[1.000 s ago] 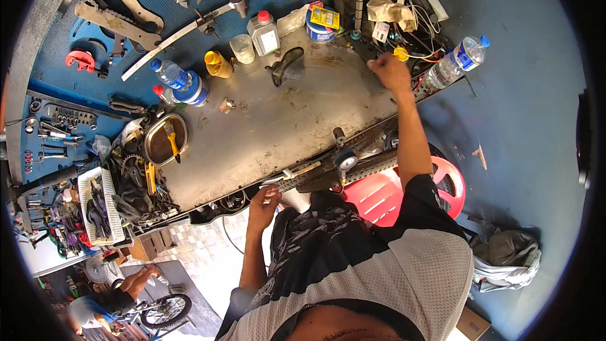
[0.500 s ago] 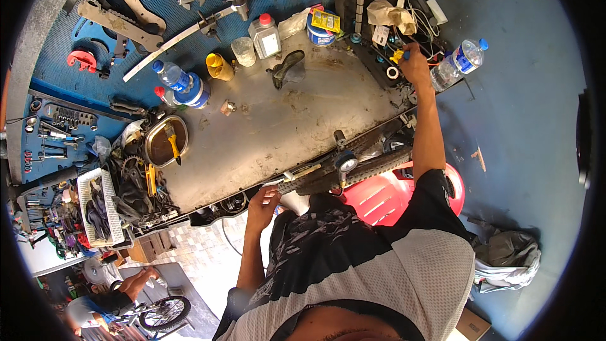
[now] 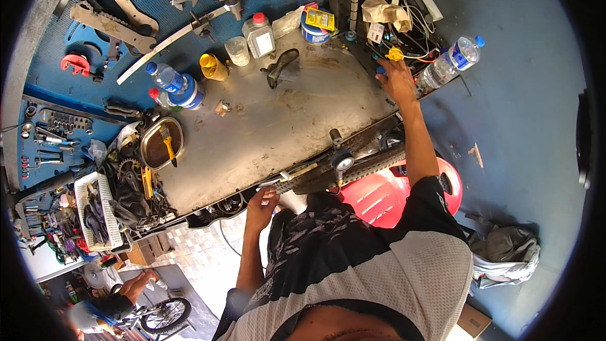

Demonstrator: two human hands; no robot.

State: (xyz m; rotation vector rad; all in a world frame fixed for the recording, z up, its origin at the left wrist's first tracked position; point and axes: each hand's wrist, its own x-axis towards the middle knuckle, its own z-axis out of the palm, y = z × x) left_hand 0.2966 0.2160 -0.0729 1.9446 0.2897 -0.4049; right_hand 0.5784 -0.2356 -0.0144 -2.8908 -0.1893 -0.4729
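Note:
My right hand [image 3: 399, 83] reaches over the far right corner of the metal workbench [image 3: 278, 120], its fingers closed around a small blue object [image 3: 380, 70]. A bright yellow piece [image 3: 394, 54] lies just beyond the fingertips. At the bench's front edge, my left hand [image 3: 260, 208] has its fingers bent together beside a thin pale strip [image 3: 270, 183]; what they hold is hidden. A bicycle tyre [image 3: 372, 167] runs along the front of the bench, between my hands. Above the tyre sits a round dial gauge [image 3: 343, 163] with a black body.
A water bottle [image 3: 451, 63] leans at the right end, near cables and a paper bag [image 3: 386, 14]. Along the back stand a grey bottle [image 3: 259, 35], a yellow cup [image 3: 213, 67] and tubs. A metal tray [image 3: 161, 142] holds a brush. Below is a red chair [image 3: 379, 205].
My right hand has moved left and toward me, carrying the blue object away from the yellow piece. My left hand stays at the bench edge. The view has shifted slightly.

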